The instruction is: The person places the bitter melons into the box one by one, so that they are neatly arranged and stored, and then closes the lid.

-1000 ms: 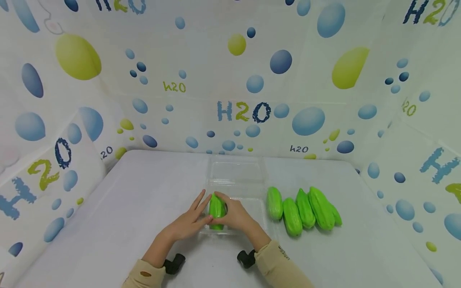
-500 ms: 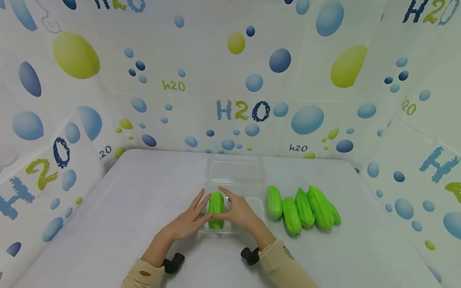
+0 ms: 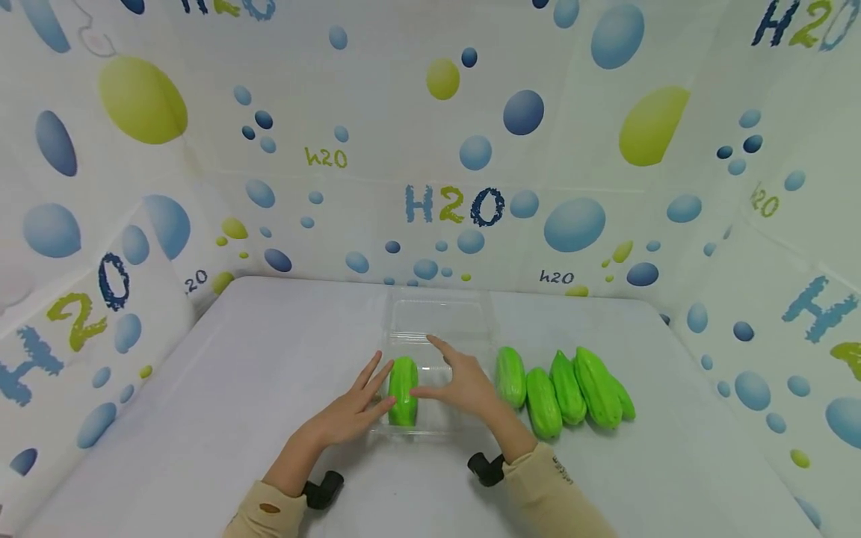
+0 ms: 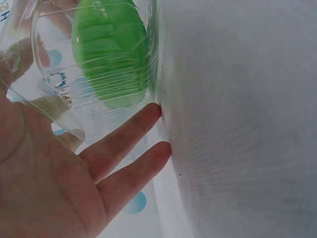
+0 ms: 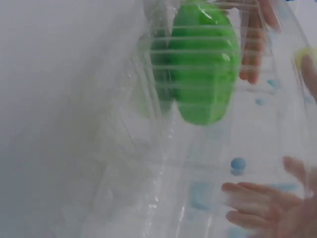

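Observation:
A bright green, stubby cucumber lies lengthwise along the left side of an open, clear plastic clamshell box. My left hand is at the box's left wall with its fingers spread and straight, the thumb reaching over toward the cucumber. In the left wrist view two fingertips come down to the white tabletop beside the box. My right hand hovers over the box's right part, thumb and index finger wide apart with nothing between them. Through the clear wall the right wrist view shows the cucumber and a hand behind it.
Several more green cucumbers lie in a row just right of the box, close to my right wrist. The box's lid is folded back behind it. A patterned curtain encloses the white table at the back and sides.
My right hand has let go of the cucumber and moved right, its fingers spreading. The cucumber stays at the box's left side. My left hand has hardly moved.

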`<state>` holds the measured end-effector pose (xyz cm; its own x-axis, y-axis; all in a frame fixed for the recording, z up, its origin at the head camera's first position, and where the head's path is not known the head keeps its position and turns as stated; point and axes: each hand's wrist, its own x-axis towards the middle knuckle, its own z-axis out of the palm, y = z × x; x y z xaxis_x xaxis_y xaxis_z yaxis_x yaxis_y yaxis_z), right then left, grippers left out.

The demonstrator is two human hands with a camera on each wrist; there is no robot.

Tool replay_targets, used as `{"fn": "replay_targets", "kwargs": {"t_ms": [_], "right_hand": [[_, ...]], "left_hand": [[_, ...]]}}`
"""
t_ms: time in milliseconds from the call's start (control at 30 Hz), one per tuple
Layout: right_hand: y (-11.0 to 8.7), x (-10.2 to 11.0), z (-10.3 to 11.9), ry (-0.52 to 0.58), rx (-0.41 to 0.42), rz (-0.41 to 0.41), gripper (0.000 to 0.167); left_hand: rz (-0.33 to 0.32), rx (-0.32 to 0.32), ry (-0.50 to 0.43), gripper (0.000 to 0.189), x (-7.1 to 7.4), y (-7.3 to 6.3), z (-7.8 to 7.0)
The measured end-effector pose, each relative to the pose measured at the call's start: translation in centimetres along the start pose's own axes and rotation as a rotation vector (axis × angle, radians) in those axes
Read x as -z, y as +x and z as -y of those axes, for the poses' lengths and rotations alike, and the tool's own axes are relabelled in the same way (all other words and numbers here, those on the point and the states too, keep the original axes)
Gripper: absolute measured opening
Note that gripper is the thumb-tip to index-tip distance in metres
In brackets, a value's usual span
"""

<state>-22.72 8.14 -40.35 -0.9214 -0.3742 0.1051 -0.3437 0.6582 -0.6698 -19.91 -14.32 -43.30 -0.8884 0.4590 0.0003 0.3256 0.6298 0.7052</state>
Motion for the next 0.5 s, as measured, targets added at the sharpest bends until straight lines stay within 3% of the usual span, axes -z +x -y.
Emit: {"fn": "replay_targets", "kwargs": {"t_ms": [500], "right_hand": [[-1.0,3.3,-1.1,0.025,-0.018,-0.072,0.092]], "left_hand": [[-0.003,0.001,-0.002,0.066,0.0,0.0,-0.3]]}}
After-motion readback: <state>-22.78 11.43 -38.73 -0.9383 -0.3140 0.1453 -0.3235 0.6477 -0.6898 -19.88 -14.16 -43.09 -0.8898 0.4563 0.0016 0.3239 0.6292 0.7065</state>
